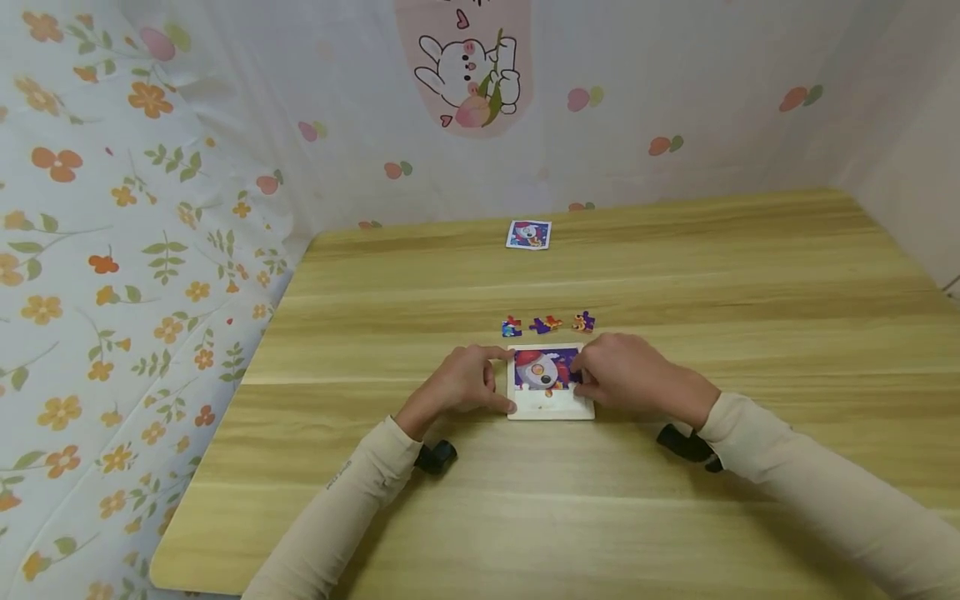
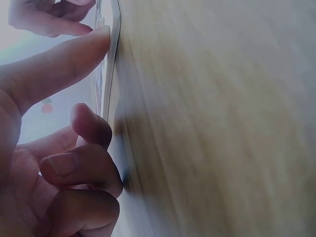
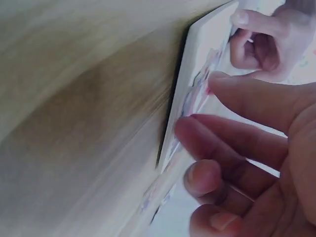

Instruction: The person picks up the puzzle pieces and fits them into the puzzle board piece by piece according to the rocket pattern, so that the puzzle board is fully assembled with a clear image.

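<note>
A white-framed jigsaw board lies on the table, its upper part filled with a picture of a pale round character in red on purple. The lower part shows bare white backing. My left hand rests its thumb and forefinger, spread apart, on the board's left rim; the other fingers curl beneath. At the board's right side, my right hand pinches a dark purple puzzle piece low in the picture, thumb and forefinger at its sides. Just beyond the board lie three loose pieces: one blue and red, one purple and orange, one orange and purple.
Further back on the wooden table lies a small square picture card showing a similar character. Patterned cloth hangs behind and along the left side. Black wrist straps sit beneath both forearms.
</note>
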